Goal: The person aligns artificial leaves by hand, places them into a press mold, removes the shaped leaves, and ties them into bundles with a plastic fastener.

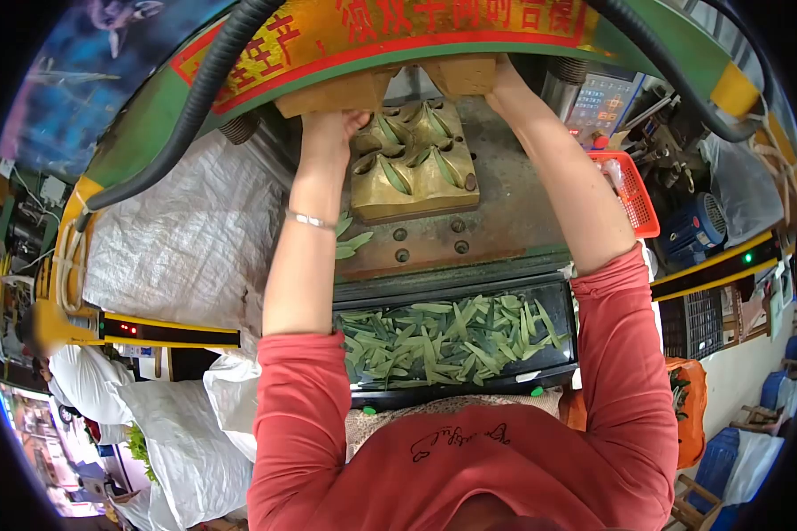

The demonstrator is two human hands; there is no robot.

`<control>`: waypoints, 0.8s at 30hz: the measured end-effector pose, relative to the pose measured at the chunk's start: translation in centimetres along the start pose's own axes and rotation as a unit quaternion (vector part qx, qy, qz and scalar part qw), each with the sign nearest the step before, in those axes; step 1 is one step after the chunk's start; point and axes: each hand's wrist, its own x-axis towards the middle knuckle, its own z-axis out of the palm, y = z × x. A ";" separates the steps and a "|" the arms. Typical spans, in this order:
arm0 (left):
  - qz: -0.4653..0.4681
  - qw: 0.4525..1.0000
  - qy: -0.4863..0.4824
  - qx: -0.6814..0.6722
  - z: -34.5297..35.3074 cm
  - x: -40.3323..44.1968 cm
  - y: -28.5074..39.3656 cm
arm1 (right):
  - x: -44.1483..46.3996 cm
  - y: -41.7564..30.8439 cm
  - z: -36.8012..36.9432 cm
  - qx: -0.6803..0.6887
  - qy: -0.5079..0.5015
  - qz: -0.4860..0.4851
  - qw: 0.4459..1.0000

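A brass-coloured mould block (416,199) sits on the metal press bed (514,190), with green leaf-shaped pieces (394,175) lying in its hollows. My left hand (350,124) is at the block's back left corner, under the press head, its fingers bent and partly hidden; what they touch cannot be made out. My right hand (502,81) reaches up beside the upper mould part (460,76) at the right, most of its fingers hidden behind it. Loose green pieces (352,245) lie on the bed left of the block.
A black tray (560,310) with several green leaf pieces stands before my body. Yellow bars (173,328) flank the press. At the right are a red basket (648,212), a control panel (604,102) and a blue motor (695,226). White sacks (181,234) lie at the left.
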 end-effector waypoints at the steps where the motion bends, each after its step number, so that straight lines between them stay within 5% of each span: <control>1: 0.003 1.000 -0.001 -0.001 0.3 -0.7 0.4 | -1.6 -5.1 -1.6 0.141 -0.040 0.164 0.975; 2: -0.018 0.998 -0.032 -0.057 0.6 -1.7 0.7 | -3.2 -9.0 -2.4 0.276 -0.078 0.321 0.903; 4: -0.058 0.979 -0.093 -0.169 1.5 -4.3 1.2 | -5.2 -11.8 -2.3 0.353 -0.073 0.344 0.867; 7: -0.122 0.918 -0.186 -0.328 2.6 -7.6 1.8 | -7.1 -14.9 -1.8 0.565 -0.050 0.407 0.716; 13: -0.095 0.917 -0.083 -0.378 4.5 -6.7 3.7 | -6.4 -16.1 -1.2 0.558 -0.002 0.408 0.723; 17: -0.077 0.965 0.000 -0.250 5.1 -6.2 4.5 | -7.0 -16.9 -1.8 0.436 -0.033 0.411 0.800; 24: -0.086 0.989 -0.043 -0.110 2.3 -6.7 2.3 | -8.3 -16.6 -1.8 0.207 -0.087 0.409 0.885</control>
